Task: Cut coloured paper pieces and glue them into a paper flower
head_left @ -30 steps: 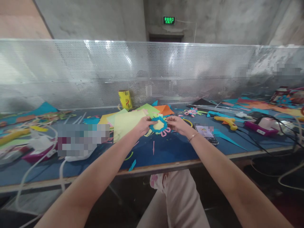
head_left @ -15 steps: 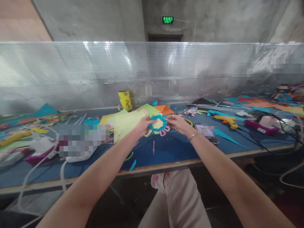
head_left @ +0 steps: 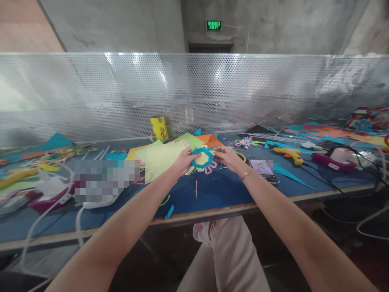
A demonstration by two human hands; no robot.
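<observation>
A ring of crinkled blue paper (head_left: 198, 165) with a pale yellow centre is held up above the table. My left hand (head_left: 183, 160) grips its left side, the thumb lying over the front. At the right edge of the ring, my right hand (head_left: 227, 157) has its fingers pinched together; a small pale scrap shows by the fingertips. Just below and behind the ring are pink paper loops (head_left: 210, 167). A large pale yellow sheet (head_left: 159, 164) lies left of my left hand, with green and orange paper (head_left: 209, 140) behind.
A phone (head_left: 263, 170) with a lit screen lies right of my right hand. Farther right are a yellow glue gun (head_left: 288, 154) and a purple power strip (head_left: 333, 162) with cables. A yellow packet (head_left: 159, 128) stands by the perforated metal screen (head_left: 127, 97). Paper scraps cover much of the table.
Hardly anything differs. Both hands stay at the paper ring, and the whole view has shifted very slightly.
</observation>
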